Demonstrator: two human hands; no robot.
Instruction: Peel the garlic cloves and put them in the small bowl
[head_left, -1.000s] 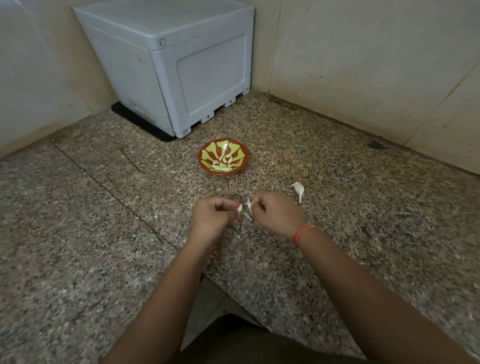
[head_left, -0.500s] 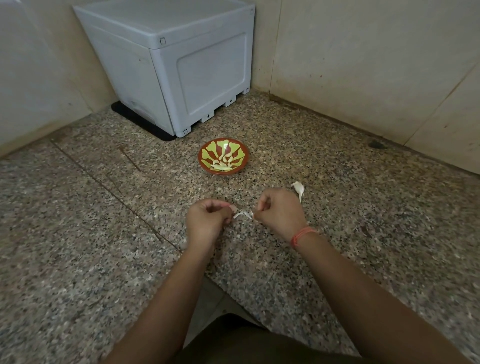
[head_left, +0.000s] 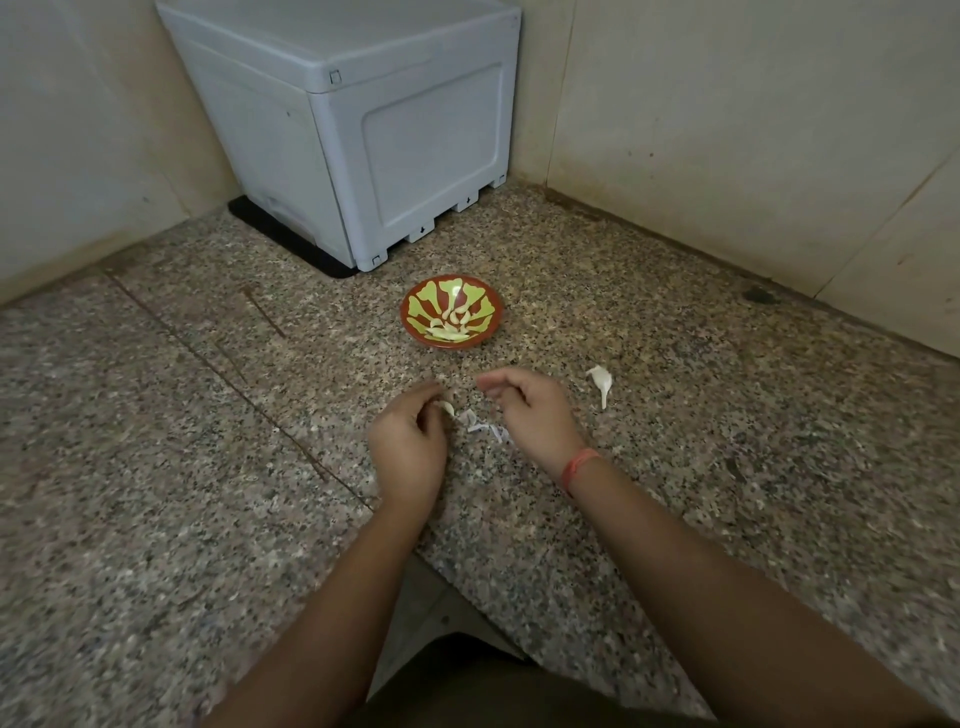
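Left hand: your left hand (head_left: 410, 452) is curled up and pinching a garlic clove (head_left: 447, 409) at the fingertips. The clove looks pale and mostly bare, held low over the table (head_left: 208, 467).
Right hand: your right hand (head_left: 537, 415) is loose, with the fingers relaxed and a bit curled, and I can't see anything in it. It's just beside the left hand, not touching it.
Peel scraps: a few white peel scraps (head_left: 485, 429) lie on the table, right in the gap between your two hands.
Bowl: the small red and green bowl (head_left: 415, 312) sits on the table just past your hands. There's a little heap of peeled cloves (head_left: 453, 326) inside it.
Spare one: an unpeeled clove (head_left: 600, 382) lies on the table to the right of your right hand, near it but apart.
Wrist: there's an orange wristband (head_left: 579, 464) on your right wrist.
Background: a grey plastic box (head_left: 405, 135) sits in the far corner, behind the bowl.
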